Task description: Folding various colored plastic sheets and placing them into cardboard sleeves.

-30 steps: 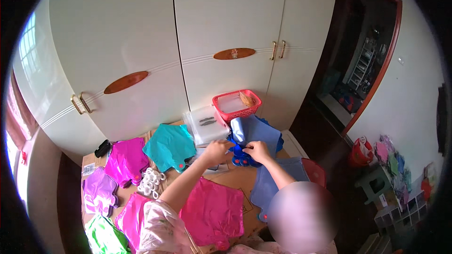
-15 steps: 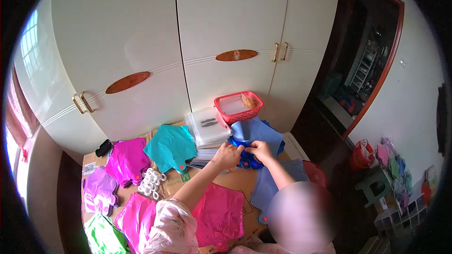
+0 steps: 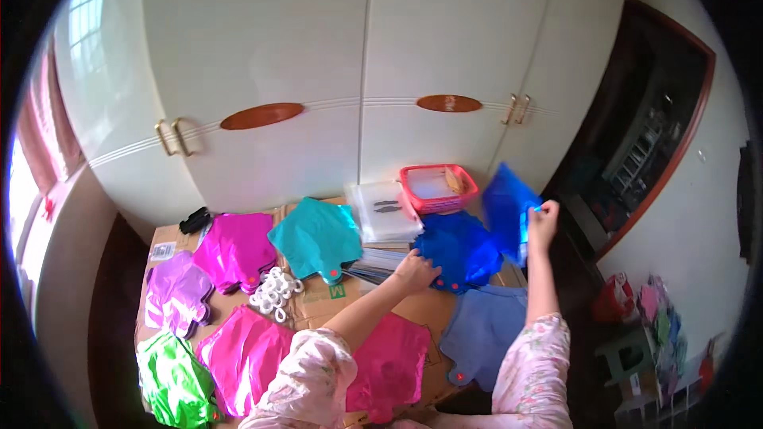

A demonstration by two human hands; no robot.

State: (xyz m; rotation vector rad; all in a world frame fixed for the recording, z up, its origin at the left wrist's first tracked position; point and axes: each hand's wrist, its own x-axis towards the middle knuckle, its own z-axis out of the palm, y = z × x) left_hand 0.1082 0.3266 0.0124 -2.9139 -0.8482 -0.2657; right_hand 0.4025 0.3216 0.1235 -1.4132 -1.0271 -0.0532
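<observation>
My right hand is raised at the right, its fingers closed on a dark blue foil balloon, flat and uninflated, slightly smeared by motion. Below it lies a pile of shiny blue foil balloons. My left hand rests by the left edge of that pile, fingers apart and nothing seen in them. A fanned stack of thin strips or sleeves lies just left of this hand. To the right, a duller blue foil pile lies partly under my right forearm.
Teal, magenta, purple, green and pink foil piles cover the cardboard-topped table. White rings lie among them. Clear plastic bags and a red basket stand before the white wardrobe.
My right hand has lifted a blue foil balloon up and right off the pile. My left hand has parted from it, staying low by the pile. The view has shifted.
</observation>
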